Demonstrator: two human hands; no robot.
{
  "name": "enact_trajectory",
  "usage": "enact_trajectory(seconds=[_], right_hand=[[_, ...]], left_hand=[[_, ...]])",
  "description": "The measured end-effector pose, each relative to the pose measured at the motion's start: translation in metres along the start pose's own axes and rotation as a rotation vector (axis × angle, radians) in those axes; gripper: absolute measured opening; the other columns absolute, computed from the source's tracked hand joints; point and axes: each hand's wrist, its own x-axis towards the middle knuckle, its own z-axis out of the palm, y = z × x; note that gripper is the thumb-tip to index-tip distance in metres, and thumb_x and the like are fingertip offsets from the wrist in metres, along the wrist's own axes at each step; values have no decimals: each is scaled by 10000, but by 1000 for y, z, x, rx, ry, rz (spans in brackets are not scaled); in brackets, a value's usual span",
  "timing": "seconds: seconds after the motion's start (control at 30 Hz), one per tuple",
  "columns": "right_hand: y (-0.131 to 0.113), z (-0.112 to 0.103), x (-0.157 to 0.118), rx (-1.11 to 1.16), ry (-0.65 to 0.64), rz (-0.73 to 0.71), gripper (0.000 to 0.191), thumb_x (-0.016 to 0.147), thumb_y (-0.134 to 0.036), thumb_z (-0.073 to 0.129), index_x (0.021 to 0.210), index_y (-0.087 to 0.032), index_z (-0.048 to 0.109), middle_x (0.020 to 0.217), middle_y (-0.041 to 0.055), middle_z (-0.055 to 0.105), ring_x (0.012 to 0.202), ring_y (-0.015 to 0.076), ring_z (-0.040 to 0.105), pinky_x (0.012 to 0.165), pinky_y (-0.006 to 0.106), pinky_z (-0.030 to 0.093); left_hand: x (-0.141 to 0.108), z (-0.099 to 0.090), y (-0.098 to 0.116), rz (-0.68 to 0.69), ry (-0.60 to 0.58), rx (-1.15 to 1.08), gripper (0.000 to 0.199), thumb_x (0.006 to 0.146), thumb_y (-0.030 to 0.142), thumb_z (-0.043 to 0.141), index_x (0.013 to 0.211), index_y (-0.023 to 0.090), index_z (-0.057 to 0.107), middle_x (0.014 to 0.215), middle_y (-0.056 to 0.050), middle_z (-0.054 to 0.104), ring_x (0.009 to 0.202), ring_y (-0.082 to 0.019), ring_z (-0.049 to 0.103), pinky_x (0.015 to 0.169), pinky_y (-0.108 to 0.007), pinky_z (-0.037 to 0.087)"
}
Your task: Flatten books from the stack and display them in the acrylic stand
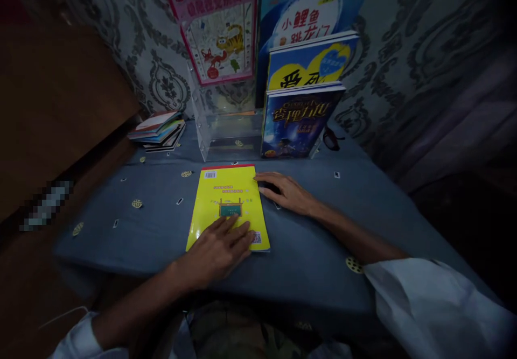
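A yellow book (234, 181) with a red top edge lies closed on the blue tablecloth, with a barcode at its upper left and a small green board picture in the middle. My left hand (220, 248) rests flat on the lower part of the book, its fingers spread and pointing up and right. My right hand (283, 189) is at the book's upper right edge, its fingertips touching that edge, the thumb and fingers apart. The lower left of the book is partly covered by my left hand.
A clear acrylic stand (230, 127) behind the book holds a pink book (222, 36), a dark blue book (299, 125) and others. Stacked books (159, 130) lie at the back left; sunglasses (332, 139) sit right of the stand. The tablecloth (153, 240) hangs over the front edge.
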Motion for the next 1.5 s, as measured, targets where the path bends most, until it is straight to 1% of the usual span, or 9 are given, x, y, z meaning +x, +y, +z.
enact_trajectory(seconds=[0.13,0.23,0.4,0.6,0.87,1.03,1.17,1.27,1.5], right_hand=[[-3,2,-3,-97,-63,-20,423,995,-408,540,1333,-181,654,1440,179,591,1372,338,516,1121,586,419],[-4,6,-6,-169,-100,-13,457,992,-441,549,1364,-191,635,1493,190,537,1398,358,481,1123,616,398],[-4,11,-9,-213,-145,30,520,999,-481,516,1426,-193,584,1538,189,486,1437,358,432,1145,613,369],[-11,11,-13,-212,-174,106,578,992,-514,502,1479,-205,539,1582,168,431,1477,350,370,1189,600,324],[-19,14,-17,-195,-245,234,676,976,-607,482,1550,-253,441,1648,116,302,1527,347,259,1236,599,236],[-30,16,-14,-196,-280,283,709,986,-612,452,1570,-213,397,1659,130,227,1540,364,187,1245,605,194],[-33,18,-11,-218,-308,327,713,987,-585,455,1576,-190,378,1660,140,187,1540,381,140,1242,625,164],[-32,22,-9,-218,-314,343,711,981,-576,474,1577,-200,374,1661,133,179,1540,381,136,1244,625,155],[-30,20,-10,-151,-275,344,725,958,-583,520,1570,-214,397,1657,128,235,1541,366,184,1253,598,149]], left_hand=[[8,0,1,-34,3,-50,383,1016,348,546,1352,170,593,1373,-123,657,1324,-320,584,1080,-486,509],[12,-5,-12,-65,-58,-185,429,1011,432,543,1367,198,598,1379,-108,659,1347,-278,567,1113,-462,481],[22,2,-63,-201,-97,-274,447,1042,413,475,1447,231,531,1510,-88,548,1473,-223,423,1224,-497,322],[34,30,-124,-399,-17,-169,496,1045,349,414,1504,165,454,1572,-155,446,1497,-242,376,1218,-504,330],[19,58,-127,-708,165,-103,453,990,273,442,1416,144,527,1488,-190,547,1411,-303,502,1117,-491,473],[14,66,-139,-728,396,-589,498,947,337,493,1419,186,537,1440,-151,601,1402,-315,510,1133,-514,461],[16,46,-152,-966,520,-1268,677,841,489,638,1411,147,512,1346,-170,666,1313,-335,597,1060,-468,528],[14,34,-149,-1106,600,-1518,751,707,433,767,1369,168,534,1362,-168,656,1313,-340,597,1043,-422,536],[14,19,-106,-864,319,-2007,748,592,260,789,1315,197,609,1149,-123,767,958,-354,762,807,-418,608]])
